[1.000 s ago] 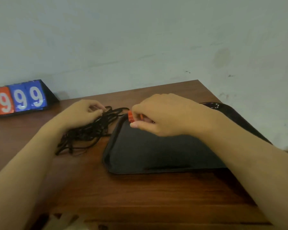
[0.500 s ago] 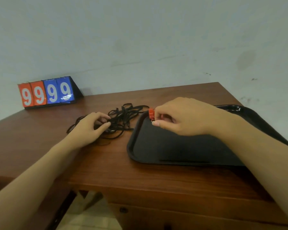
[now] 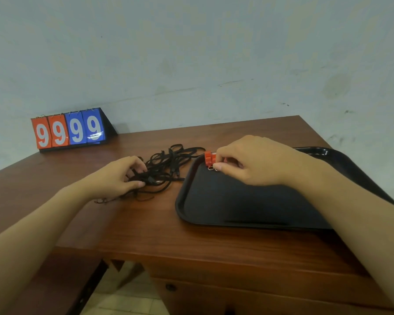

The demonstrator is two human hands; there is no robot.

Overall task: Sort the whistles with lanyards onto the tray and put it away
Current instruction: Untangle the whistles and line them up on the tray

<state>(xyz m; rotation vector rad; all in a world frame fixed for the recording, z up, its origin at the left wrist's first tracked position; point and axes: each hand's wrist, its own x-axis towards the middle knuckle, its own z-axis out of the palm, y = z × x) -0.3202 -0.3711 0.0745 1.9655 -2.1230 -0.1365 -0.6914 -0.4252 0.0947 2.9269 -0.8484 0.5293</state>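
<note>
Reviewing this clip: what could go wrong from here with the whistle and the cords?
The right hand pinches the orange whistle over the black tray corner, while the left hand grips the tangled black lanyards. Pulling the whistle could drag the whole knot along or tighten it.

Whistles (image 3: 210, 158) perhaps two, mostly hidden

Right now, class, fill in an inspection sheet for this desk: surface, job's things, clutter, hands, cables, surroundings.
Surface: brown wooden desk, drawer knob on its front.
Job's things: black tray on desk's right; orange whistle at tray's far-left corner; tangled black lanyards left of tray.
Clutter: scoreboard reading 9999, far left.
Hands: left hand grips lanyards; right hand pinches whistle.
Cables: nothing seen.
Surroundings: pale scuffed wall; tiled floor below.
</note>
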